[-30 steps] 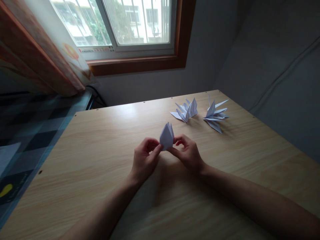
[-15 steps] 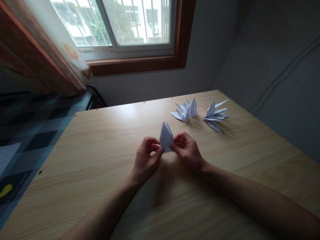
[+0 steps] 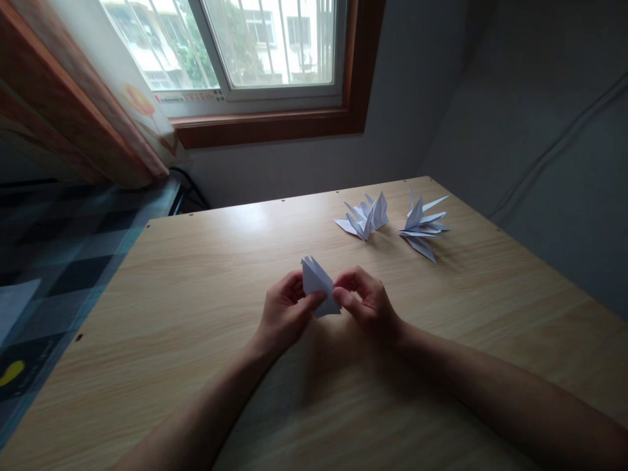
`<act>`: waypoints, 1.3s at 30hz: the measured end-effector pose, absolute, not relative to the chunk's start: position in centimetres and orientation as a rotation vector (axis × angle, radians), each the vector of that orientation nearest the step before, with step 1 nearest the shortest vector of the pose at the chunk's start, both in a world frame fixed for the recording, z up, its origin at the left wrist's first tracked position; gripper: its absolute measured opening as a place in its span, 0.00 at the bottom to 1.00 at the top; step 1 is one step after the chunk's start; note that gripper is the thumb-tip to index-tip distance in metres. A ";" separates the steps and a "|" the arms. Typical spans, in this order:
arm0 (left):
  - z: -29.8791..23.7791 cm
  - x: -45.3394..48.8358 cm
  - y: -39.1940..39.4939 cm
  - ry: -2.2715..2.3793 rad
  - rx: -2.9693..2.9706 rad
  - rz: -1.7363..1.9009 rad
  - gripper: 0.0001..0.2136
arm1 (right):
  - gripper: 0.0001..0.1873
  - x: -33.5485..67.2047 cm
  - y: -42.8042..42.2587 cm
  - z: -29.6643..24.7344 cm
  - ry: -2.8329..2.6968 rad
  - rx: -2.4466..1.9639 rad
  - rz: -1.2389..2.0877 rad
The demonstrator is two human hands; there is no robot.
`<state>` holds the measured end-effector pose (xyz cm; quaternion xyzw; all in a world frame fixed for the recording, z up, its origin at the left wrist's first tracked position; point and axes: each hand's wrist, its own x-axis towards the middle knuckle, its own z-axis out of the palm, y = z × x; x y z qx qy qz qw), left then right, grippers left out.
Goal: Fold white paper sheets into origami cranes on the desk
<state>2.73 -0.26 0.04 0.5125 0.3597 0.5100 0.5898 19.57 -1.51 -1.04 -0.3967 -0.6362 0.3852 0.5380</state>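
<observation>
A small piece of folded white paper (image 3: 316, 281) is held just above the wooden table, its split points tilted up to the left. My left hand (image 3: 289, 306) pinches its left side, thumb across the front and fingers behind. At the right edge, the thumb and forefinger of my right hand (image 3: 366, 299) are closed on the paper. The fingers behind the sheet are partly hidden.
Beyond my hands, a cluster of folded white paper (image 3: 364, 217) rests on the wooden table (image 3: 196, 281), with another spiky paper cluster (image 3: 424, 226) to its right. A checked cloth (image 3: 78, 261) covers a surface at the left. The window (image 3: 275, 46) is behind.
The folded paper has tipped from upright to leaning left and sits slightly lower. My left thumb has moved up over its front; my right hand has stayed at its right edge.
</observation>
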 end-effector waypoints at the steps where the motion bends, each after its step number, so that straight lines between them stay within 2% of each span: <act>1: 0.1 2.7 -0.4 0.853 1.216 1.170 0.13 | 0.05 19.6 -1.4 -1.1 -1.477 -0.937 0.921; 3: 0.1 2.5 -0.6 0.886 1.296 1.124 0.12 | 0.06 19.7 -1.2 -1.1 -1.414 -0.913 0.933; 7: 0.2 2.3 -0.9 0.925 1.463 1.039 0.12 | 0.16 19.7 -1.1 -1.1 -1.428 -0.852 0.916; 9: 0.2 2.3 -0.9 0.936 1.496 1.017 0.12 | 0.17 19.7 -1.2 -1.0 -1.460 -0.832 0.872; 30: 0.1 2.2 -0.6 1.003 1.515 1.077 0.09 | 0.06 20.0 -0.8 -0.6 -1.590 -0.886 0.667; 36: 0.0 2.4 -0.7 0.993 1.439 1.137 0.08 | 0.02 20.0 -0.9 -0.5 -1.575 -0.867 0.783; 39: 0.1 2.5 -0.8 1.007 1.447 1.140 0.08 | 0.03 20.1 -0.9 -0.6 -1.559 -0.841 0.885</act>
